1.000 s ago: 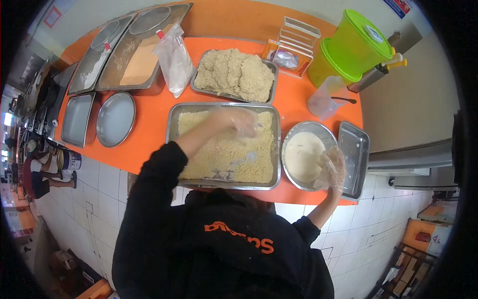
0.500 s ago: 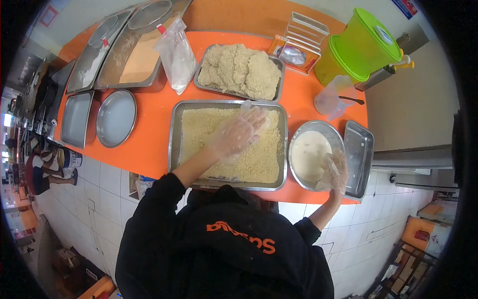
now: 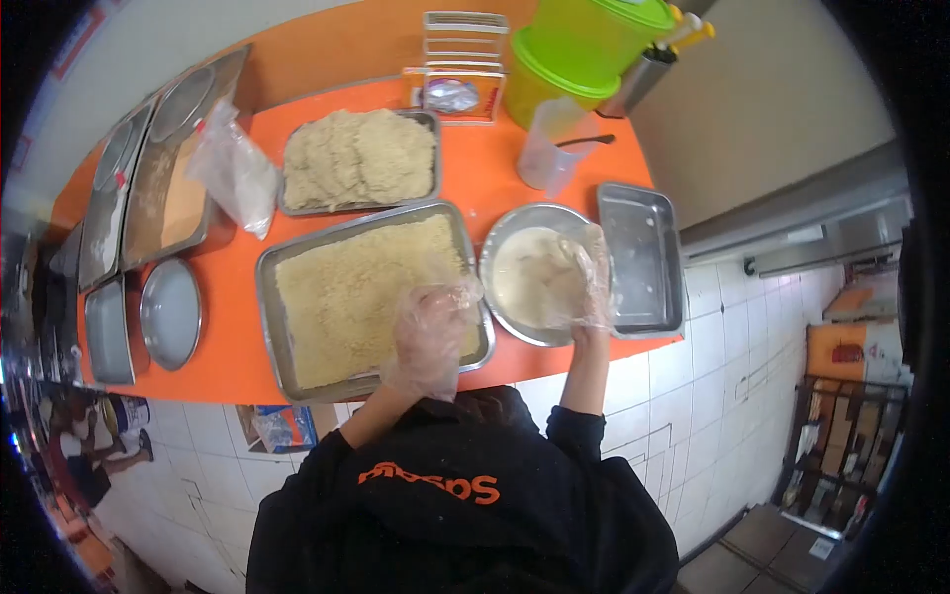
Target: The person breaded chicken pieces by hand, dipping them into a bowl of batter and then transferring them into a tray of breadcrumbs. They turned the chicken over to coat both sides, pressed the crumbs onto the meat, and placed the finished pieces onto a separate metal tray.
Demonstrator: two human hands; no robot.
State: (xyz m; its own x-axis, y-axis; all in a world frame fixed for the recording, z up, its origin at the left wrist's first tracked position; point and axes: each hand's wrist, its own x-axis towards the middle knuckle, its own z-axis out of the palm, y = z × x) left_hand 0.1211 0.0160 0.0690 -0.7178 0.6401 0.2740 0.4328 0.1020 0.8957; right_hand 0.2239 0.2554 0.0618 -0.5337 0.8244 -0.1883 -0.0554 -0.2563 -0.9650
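Note:
My left hand (image 3: 433,332), in a clear plastic glove, is over the near right part of a metal tray (image 3: 263,307) of pale crumbs (image 3: 346,297). Its fingers look curled in; whatever may be inside them is hidden. Just right of this tray is a round metal bowl (image 3: 495,218) of creamy white liquid (image 3: 520,262). My right hand (image 3: 592,282), also gloved, reaches into the bowl from its right side. The fingers blend with a pale shape in the liquid, and I cannot make out whether it is a separate piece.
Behind the crumbs, a metal tray holds stacked crumb-coated pieces (image 3: 361,158). A rectangular tray (image 3: 638,257), a plastic jug (image 3: 544,148) and green tubs (image 3: 554,74) stand to the right. A plastic bag (image 3: 237,178), deep pans (image 3: 163,213) and a round pan (image 3: 170,315) are leftward.
My left hand has drawn back toward me across the crumbs, its spread fingers now curled. My right hand has moved further into the bowl. The camera view has shifted and turned.

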